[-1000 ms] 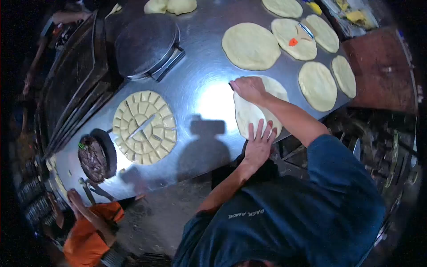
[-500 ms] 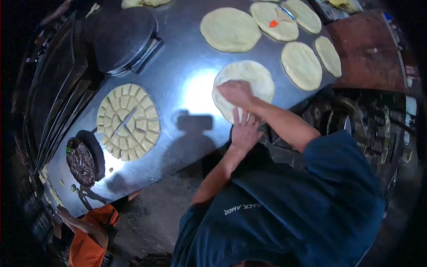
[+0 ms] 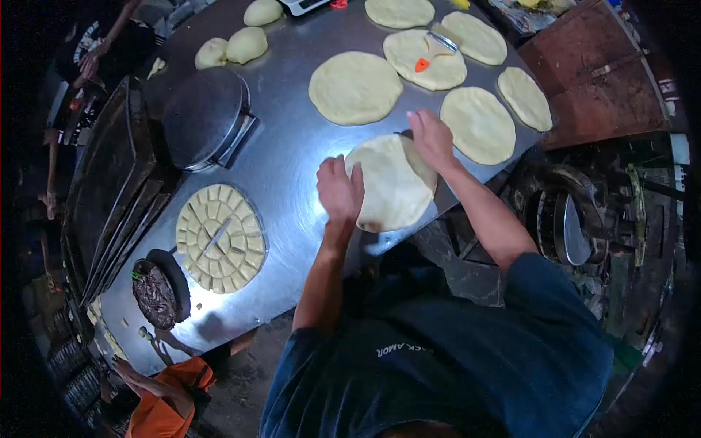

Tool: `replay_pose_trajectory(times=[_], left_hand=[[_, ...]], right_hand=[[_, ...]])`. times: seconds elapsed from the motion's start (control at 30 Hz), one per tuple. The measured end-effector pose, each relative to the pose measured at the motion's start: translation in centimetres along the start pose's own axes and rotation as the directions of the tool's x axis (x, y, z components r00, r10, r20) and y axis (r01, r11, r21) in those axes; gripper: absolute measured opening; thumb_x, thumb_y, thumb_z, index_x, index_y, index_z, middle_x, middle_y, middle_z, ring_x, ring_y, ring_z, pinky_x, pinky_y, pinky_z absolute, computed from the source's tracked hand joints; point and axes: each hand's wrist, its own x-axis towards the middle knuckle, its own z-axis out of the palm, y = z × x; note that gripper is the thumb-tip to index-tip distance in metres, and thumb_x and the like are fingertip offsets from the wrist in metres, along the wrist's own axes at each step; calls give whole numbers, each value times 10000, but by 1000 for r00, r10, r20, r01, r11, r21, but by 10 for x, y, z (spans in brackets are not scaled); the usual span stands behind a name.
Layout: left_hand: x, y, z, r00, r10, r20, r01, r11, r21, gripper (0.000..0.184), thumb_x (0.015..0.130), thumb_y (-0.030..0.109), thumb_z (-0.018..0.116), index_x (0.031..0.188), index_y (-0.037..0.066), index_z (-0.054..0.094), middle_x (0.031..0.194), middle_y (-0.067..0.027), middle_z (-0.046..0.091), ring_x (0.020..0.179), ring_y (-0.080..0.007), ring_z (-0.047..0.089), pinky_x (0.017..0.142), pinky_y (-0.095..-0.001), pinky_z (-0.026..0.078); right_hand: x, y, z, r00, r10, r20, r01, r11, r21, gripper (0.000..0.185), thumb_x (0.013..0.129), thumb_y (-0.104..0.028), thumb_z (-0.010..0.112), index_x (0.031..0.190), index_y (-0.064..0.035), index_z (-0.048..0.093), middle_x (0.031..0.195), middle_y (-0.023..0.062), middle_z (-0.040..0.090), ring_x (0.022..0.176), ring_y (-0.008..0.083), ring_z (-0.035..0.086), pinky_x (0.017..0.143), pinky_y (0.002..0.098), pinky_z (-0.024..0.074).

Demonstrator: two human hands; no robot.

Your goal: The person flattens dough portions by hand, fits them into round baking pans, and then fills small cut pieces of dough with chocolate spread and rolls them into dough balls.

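A flat round of dough (image 3: 391, 190) lies on the metal table near its front edge, a fold or crease running down its right side. My left hand (image 3: 341, 191) is at the dough's left edge, thumb apart from loosely bent fingers. At the upper right rim, my right hand (image 3: 432, 140) has its fingers stretched away from me. It meets the folded margin, though the contact is partly hidden. Beyond it lie another dough round (image 3: 355, 87) and one (image 3: 478, 125) to the right. A metal-and-orange tool (image 3: 443, 41) rests on a further round.
Left on the table (image 3: 285, 157) are a dough disc cut into segments (image 3: 221, 239), a dark oval item (image 3: 154, 295) and a round hinged press (image 3: 204, 118). Dark trays (image 3: 117, 190) stand at the left edge. Dough balls (image 3: 247, 45) lie behind. Another person's orange garment (image 3: 171, 401) shows bottom left.
My hands have gone from pressing on the dough to opposite sides of it. The dough now shows a crease along its right side. The view has shifted, revealing more of the far table.
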Motion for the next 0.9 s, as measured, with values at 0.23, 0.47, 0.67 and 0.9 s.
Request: replay_pose_trajectory(times=[0.23, 0.47, 0.67, 0.9], left_hand=[[46, 8, -49, 967, -176, 186, 221, 940, -259, 326, 792, 261, 712, 854, -12, 544, 774, -181, 637, 672, -267, 624, 638, -380, 487], [32, 58, -97, 989, 114, 94, -74, 931, -357, 295, 804, 257, 719, 903, 27, 562, 785, -179, 631, 736, -279, 631, 674, -376, 495], [-53, -19, -52, 664, 466, 585, -544, 838, -50, 171, 853, 214, 594, 885, 51, 630, 866, -130, 626, 804, -316, 620, 713, -404, 507], [-117, 16, 25, 736, 364, 571, -569, 789, 231, 729, 861, 565, 494, 1443, 147, 361, 1521, -164, 260, 1409, -407, 169, 1087, -643, 104]], right_hand=[[-7, 29, -17, 943, 84, 322, -92, 996, 11, 502, 746, -469, 740, 902, -4, 636, 862, 203, 670, 792, 350, 648, 708, 402, 505], [1, -16, -115, 916, -377, 138, 350, 918, 185, 348, 749, -338, 766, 856, -31, 641, 813, 129, 648, 691, 294, 603, 645, 365, 486], [-60, 28, -104, 466, 67, 882, 106, 986, -131, 279, 841, -357, 644, 957, -111, 701, 997, 110, 681, 926, 286, 643, 787, 401, 490], [-48, 6, 20, 674, -251, 694, 452, 884, -120, 649, 961, -456, 405, 1485, -124, 212, 1571, 122, 87, 1454, 286, 42, 1141, 557, 27]])
